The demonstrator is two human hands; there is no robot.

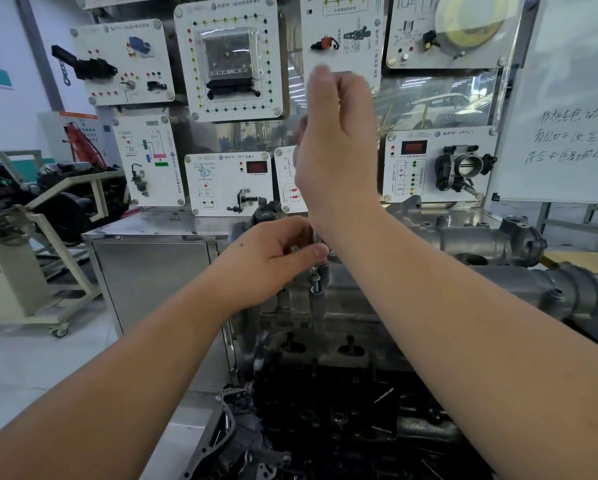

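1. long tool (316, 289) standing over the far-left part of the engine (342, 306), held between both hands: left hand (276, 258) low on it, right hand (335, 147) high on it, almost straight above.
2. left hand: thumb and fingertips pinched round the thin shaft just above the dark socket end, palm turned to the right.
3. right hand: raised, back toward the camera, fingers curled round the upper part of the tool; blurred, so the exact grip is hard to read, with a grey bit of handle showing above the knuckles.
4. long axis near vertical; lower end pointing down into the engine's top face, upper end up in front of the display boards (228, 60).
5. close to the engine's far edge, with two open ports just nearer the camera and dark, cluttered metal nearer still.
6. open air to the left of the tool, above the steel cabinet (152, 265); on the right, a grey cast housing (491, 240) along the far edge, well apart from the shaft; whiteboard (567, 98) at far right.
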